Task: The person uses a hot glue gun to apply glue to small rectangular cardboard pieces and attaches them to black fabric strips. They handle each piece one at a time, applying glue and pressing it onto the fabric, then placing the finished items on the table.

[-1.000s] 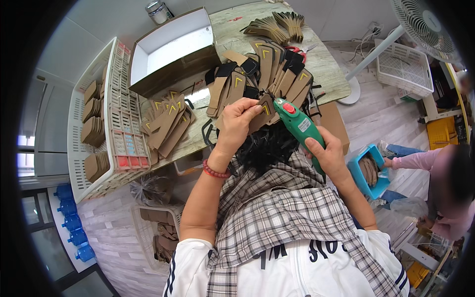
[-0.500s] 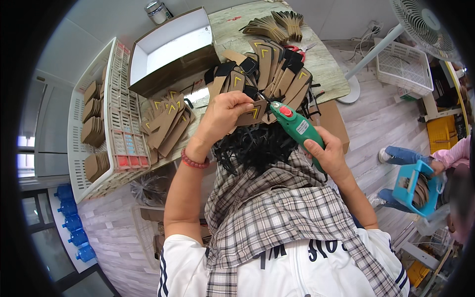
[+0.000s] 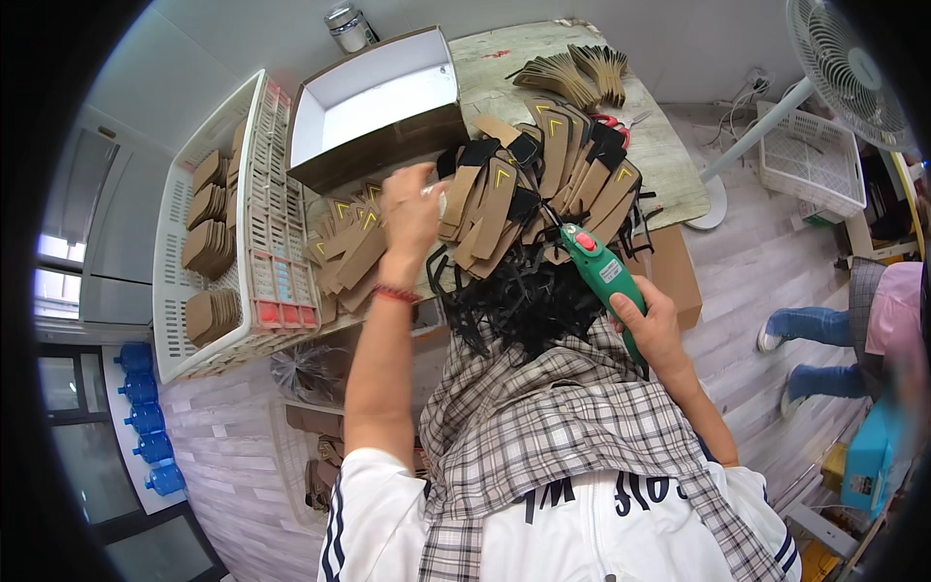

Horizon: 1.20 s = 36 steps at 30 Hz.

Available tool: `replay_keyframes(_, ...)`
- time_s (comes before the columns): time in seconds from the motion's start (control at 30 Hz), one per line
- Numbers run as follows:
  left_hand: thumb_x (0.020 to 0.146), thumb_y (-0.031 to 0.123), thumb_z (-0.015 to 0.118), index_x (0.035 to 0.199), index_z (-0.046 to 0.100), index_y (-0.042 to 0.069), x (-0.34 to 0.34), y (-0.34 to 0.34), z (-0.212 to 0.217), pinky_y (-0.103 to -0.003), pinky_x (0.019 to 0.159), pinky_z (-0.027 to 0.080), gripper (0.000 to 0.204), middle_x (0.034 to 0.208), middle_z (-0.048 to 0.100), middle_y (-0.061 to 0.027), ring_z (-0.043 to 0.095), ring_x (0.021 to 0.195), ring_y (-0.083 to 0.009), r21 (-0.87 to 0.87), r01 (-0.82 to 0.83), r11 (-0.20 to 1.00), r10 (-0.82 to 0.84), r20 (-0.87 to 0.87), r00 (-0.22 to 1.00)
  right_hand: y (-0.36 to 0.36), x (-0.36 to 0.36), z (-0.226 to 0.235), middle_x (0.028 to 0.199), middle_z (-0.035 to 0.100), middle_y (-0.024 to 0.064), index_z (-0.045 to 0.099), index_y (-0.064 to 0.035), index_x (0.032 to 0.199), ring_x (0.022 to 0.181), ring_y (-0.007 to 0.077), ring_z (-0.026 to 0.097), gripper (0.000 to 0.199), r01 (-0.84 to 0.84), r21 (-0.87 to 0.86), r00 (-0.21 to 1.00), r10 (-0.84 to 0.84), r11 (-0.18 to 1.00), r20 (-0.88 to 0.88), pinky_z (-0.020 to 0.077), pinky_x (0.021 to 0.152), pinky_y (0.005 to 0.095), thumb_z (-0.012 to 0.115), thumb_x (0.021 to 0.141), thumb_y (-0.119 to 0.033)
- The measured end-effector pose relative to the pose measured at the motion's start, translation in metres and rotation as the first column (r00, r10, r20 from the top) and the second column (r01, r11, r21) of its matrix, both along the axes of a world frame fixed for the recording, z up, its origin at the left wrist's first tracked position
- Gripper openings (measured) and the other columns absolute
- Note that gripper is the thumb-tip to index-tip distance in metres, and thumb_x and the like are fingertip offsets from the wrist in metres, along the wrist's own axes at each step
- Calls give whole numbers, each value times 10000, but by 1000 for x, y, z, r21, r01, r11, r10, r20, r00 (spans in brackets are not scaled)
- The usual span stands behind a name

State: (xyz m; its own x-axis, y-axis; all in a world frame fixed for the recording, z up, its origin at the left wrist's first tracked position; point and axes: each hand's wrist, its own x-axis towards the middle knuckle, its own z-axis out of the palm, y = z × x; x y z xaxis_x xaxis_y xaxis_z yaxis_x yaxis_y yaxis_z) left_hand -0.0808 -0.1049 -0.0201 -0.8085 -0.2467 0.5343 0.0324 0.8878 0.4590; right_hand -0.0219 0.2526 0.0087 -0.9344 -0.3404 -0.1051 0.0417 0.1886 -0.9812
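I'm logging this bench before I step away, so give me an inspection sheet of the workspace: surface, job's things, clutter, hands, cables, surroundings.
Surface: pale worn table, mostly covered.
Job's things: green handheld tool in the right hand; brown card tags with black straps heaped at the table's near edge.
Clutter: open cardboard box, white crate of stacked tags, scissors, metal can.
Hands: left hand raised over the tags, blurred, grip unclear; right closed round the tool.
Cables: some by the wall, behind the fan.
Surroundings: standing fan, white basket, blue water bottles, another person's legs.
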Motion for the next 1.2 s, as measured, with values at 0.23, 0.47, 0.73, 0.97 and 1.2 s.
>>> replay_keyframes(0.23, 846, 216, 606, 1104, 616, 50, -63, 25, -38, -425, 878, 454, 306, 999, 603, -167, 564, 1000, -357, 113, -73, 991, 60, 117, 991, 0, 2, 3, 701, 584, 10, 612, 11, 1042, 580, 61, 525, 298, 20, 0, 1000, -20, 1000, -13, 436, 527, 227, 661, 891, -240)
replay_keyframes(0.47, 930, 84, 517, 1032, 599, -9, -25, 30, 3, -292, 748, 493, 160, 914, 654, -97, 611, 792, -170, 768, 37, 639, 112, -141, 984, -13, -9, 10, 686, 581, 9, 618, 1, 1042, 569, 67, 527, 313, 20, 21, 999, -19, 1000, -38, 439, 526, 235, 661, 891, -269)
replay_keyframes(0.73, 886, 38, 637, 980, 583, 54, 3, 107, 39, -233, 668, 527, 110, 899, 658, -41, 630, 797, -125, 893, 414, -178, 187, -382, 905, -31, -10, 27, 686, 591, 6, 631, -7, 1022, 567, 67, 532, 313, 37, 55, 997, -33, 998, -74, 447, 522, 238, 670, 887, -287)
replay_keyframes(0.97, 881, 42, 644, 976, 599, 25, 8, 135, 41, -266, 658, 529, 106, 895, 668, -54, 628, 732, -126, 894, 346, -284, 140, -318, 938, -24, -8, 26, 696, 595, 7, 628, 5, 1034, 575, 66, 536, 339, 54, 42, 996, -51, 998, -76, 451, 528, 229, 666, 891, -300)
replay_keyframes(1.2, 879, 47, 650, 922, 600, 43, 14, 146, 34, -238, 636, 489, 66, 840, 662, -30, 608, 698, -103, 908, 289, -303, 57, -286, 957, -19, -9, 25, 692, 588, 13, 627, 9, 1028, 572, 64, 533, 342, 59, 8, 996, -59, 998, -66, 446, 524, 222, 664, 893, -303)
